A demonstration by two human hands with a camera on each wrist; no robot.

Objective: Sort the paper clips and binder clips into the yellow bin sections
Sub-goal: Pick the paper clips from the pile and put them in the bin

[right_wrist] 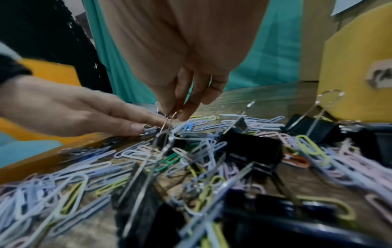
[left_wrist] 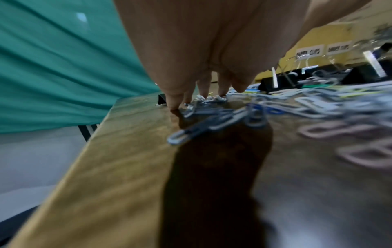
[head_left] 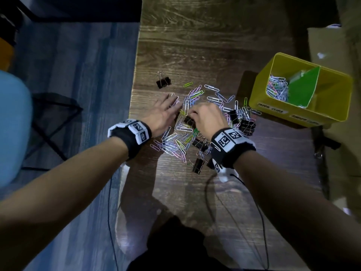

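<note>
A mixed pile of coloured paper clips [head_left: 179, 137] and black binder clips [head_left: 246, 125] lies on the wooden table. My left hand [head_left: 173, 101] lies flat with straight fingers [left_wrist: 176, 100] pressing on paper clips [left_wrist: 212, 99] at the pile's left edge. My right hand [head_left: 192, 114] pinches the wire handle of a binder clip [right_wrist: 163, 139] between thumb and fingertips [right_wrist: 184, 115], and the clip's body still sits among the pile. The left hand [right_wrist: 131, 122] is just beside it. The yellow bin [head_left: 332, 112] stands to the right, with a green divider [head_left: 300, 89] and paper clips [head_left: 277, 89] in its left section.
A lone binder clip [head_left: 163, 81] sits beyond the pile near the table's left edge [head_left: 134, 90]. Two more binder clips [head_left: 198, 165] lie near my right wrist. Thin cables [head_left: 211, 192] run across the near table. A teal chair [head_left: 13, 124] stands at the left.
</note>
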